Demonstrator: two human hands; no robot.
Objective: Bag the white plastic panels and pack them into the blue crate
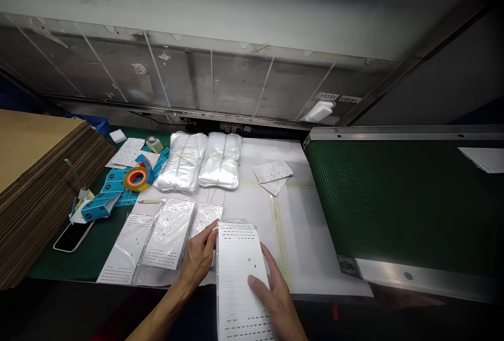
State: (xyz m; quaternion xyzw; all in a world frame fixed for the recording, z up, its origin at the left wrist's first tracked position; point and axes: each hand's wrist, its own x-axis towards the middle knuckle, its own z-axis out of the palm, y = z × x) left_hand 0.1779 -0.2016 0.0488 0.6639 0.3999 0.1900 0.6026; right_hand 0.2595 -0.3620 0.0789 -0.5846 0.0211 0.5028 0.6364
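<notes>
The card stack (pixel 238 273), white with rows of dark slots, is upright at 6 o'clock in the view, its lower end running out of the frame. Clear film (pixel 246 221) shows along its top edge. The right hand (pixel 277 299) holds it from the 4 o'clock side, thumb flat on the face and fingers around the far edge. The left hand (pixel 199 257) is closed narrow, thumb and forefinger pinching at the stack's upper-left corner; whether they grip card or film I cannot tell

To handle this well, I'd keep the right thumb's pressure light and even so the cards stay flush, pinch near the very corner with the left, and keep the film from snagging or creasing

Taking the stack as the clock's centre, bagged cards (pixel 169 233) lie between 9 and 11 o'clock, the nearest partly behind the left hand. At 11 are two tied bundles of clear bags (pixel 183 162); at 1, a few loose cards (pixel 273 172). All these lie on white sheeting (pixel 303 236) with a yellowish taped seam, over a green tabletop (pixel 45 267)

Further out, tape rolls (pixel 136 178) and a cardboard pile (pixel 35 173) sit towards 10, a phone (pixel 74 236) between 9 and 10, a green conveyor belt (pixel 378 199) towards 2, and a grimy clear-fronted panel (pixel 232 84) at 12
</notes>
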